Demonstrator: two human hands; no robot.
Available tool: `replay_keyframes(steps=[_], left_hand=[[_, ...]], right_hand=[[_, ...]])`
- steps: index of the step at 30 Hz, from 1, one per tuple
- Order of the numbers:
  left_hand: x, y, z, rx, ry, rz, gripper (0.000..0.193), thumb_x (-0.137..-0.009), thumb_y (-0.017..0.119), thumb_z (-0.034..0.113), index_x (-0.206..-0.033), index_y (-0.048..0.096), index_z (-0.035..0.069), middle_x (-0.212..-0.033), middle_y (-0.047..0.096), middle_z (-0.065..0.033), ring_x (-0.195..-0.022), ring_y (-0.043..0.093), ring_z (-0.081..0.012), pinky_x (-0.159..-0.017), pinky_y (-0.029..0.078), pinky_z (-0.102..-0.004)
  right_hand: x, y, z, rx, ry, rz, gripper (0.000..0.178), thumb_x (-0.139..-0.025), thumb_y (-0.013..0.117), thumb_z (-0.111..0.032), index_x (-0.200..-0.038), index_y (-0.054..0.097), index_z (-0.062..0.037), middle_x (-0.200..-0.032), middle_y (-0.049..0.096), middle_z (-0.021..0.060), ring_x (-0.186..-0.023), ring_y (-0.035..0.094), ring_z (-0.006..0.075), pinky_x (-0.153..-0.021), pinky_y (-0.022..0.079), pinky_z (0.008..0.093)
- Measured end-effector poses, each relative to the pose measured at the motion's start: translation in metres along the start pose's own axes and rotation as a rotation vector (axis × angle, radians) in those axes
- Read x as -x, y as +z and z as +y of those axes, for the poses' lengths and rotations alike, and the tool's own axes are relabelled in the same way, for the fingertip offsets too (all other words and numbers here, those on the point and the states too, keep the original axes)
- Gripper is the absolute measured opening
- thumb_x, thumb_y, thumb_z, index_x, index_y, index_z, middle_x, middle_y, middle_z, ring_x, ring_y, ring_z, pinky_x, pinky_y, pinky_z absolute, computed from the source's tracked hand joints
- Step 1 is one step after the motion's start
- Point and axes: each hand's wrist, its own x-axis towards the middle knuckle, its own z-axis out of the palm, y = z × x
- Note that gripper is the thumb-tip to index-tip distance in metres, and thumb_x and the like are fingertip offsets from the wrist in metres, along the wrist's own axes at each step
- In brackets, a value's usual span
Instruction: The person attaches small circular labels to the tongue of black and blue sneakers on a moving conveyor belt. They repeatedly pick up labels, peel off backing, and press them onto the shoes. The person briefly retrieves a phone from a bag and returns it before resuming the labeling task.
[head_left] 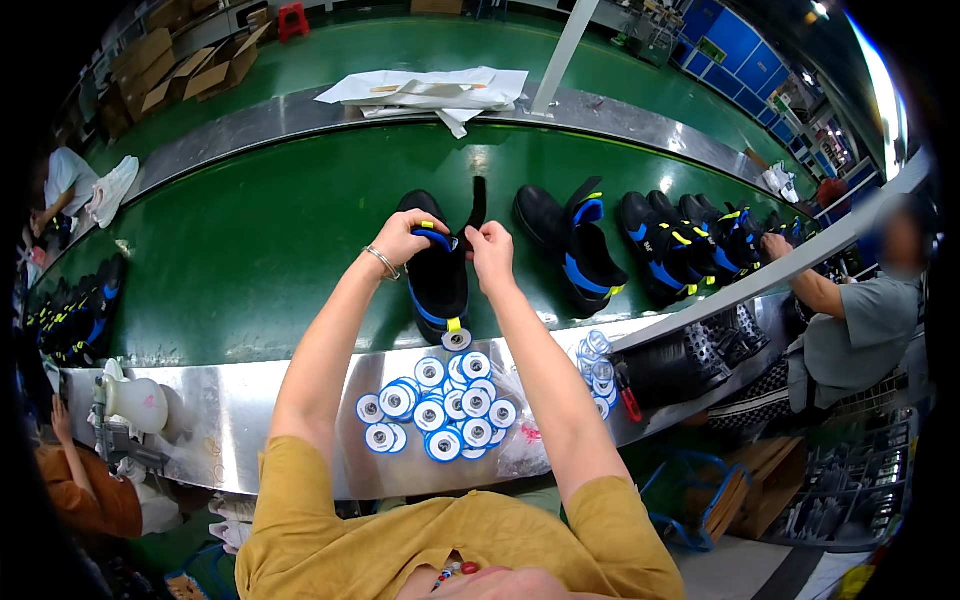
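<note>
While both hands work up on the belt, a heap of round blue and white tags lies close to the person on the shiny metal ledge, half on a clear plastic bag. An elbow could bump that heap, I think, and the tags could roll off the ledge. Past the heap, a black shoe with blue and yellow stripes sits on the green conveyor belt, heel toward the person, with one round tag hanging at its heel. The left hand, with a bracelet on the wrist, pinches the blue strap at the top of the shoe. The right hand pinches the black flap that sticks up just beside it. So the shoe lies under and between the two hands, touching both. If the fingers pull too hard, the strap could slip out or the shoe could tip over. Farther along the belt stand more black shoes in a row, near another worker. White papers lie at the far side.
</note>
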Motion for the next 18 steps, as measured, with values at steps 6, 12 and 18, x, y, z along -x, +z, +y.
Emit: replay_keyframes(steps=[6,12,18], left_hand=[[0.019,0.012,0.008,-0.579,0.269,0.079,0.022,-0.062,0.069,-0.001,-0.082,0.065,0.009,-0.092,0.058,-0.0056,-0.092,0.056,-0.0267,-0.081,0.046,-0.0361],[0.036,0.022,0.025,-1.147,0.463,0.048,0.023,-0.071,0.061,0.005,-0.090,0.068,0.017,-0.095,0.054,-0.0042,-0.095,0.053,-0.0199,-0.084,0.042,-0.0357],[0.043,0.039,0.024,-1.361,0.426,0.058,0.011,-0.074,0.060,0.018,-0.075,0.071,0.016,-0.098,0.054,-0.0087,-0.101,0.051,-0.0243,-0.094,0.040,-0.0466]], right_hand=[[-0.012,0.005,0.002,0.075,0.050,-0.037,0.023,-0.080,0.066,-0.010,-0.067,0.051,0.0004,-0.056,0.050,0.0046,-0.048,0.050,0.0128,-0.045,0.041,0.0293],[-0.012,0.009,-0.007,0.159,0.050,-0.088,0.022,-0.079,0.066,-0.012,-0.067,0.051,0.0000,-0.057,0.053,0.0075,-0.048,0.053,0.0153,-0.047,0.044,0.0319],[-0.012,0.014,-0.007,0.443,-0.078,-0.157,0.025,-0.084,0.066,-0.014,-0.070,0.051,-0.0004,-0.063,0.054,0.0038,-0.056,0.053,0.0103,-0.046,0.045,0.0282]])
